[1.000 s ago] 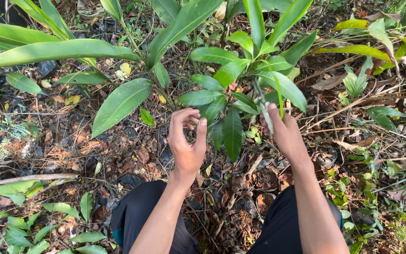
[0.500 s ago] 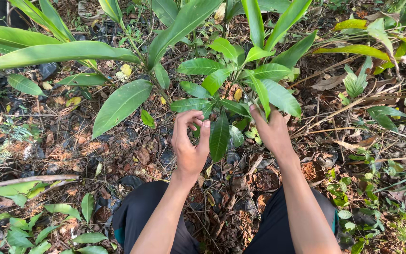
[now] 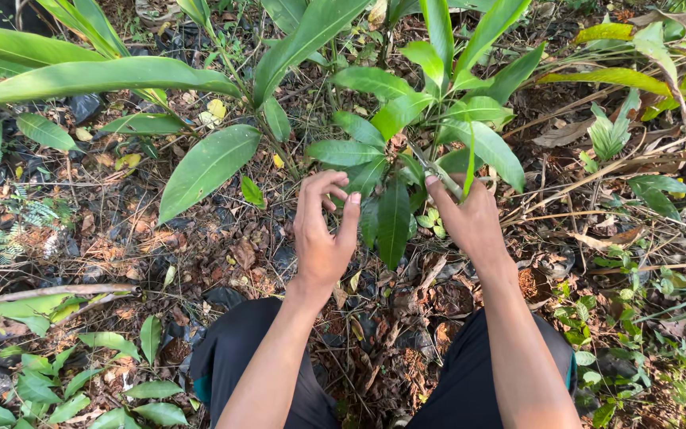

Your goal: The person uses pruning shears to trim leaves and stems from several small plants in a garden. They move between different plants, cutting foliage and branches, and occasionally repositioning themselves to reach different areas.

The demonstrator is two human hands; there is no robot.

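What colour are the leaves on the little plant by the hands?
The leaves are green, darker low down, brighter on top. The head view shows it best.

Two bare hands were in view: one left hand [image 3: 321, 234] and one right hand [image 3: 468, 216]. One small leafy plant [image 3: 406, 151] stood between and just beyond them. One fallen branch [image 3: 49, 292] lay well left of the left hand.

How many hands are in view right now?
2: the left hand is open beside the small plant's leaves; the right hand grips its stem. None seems hidden.
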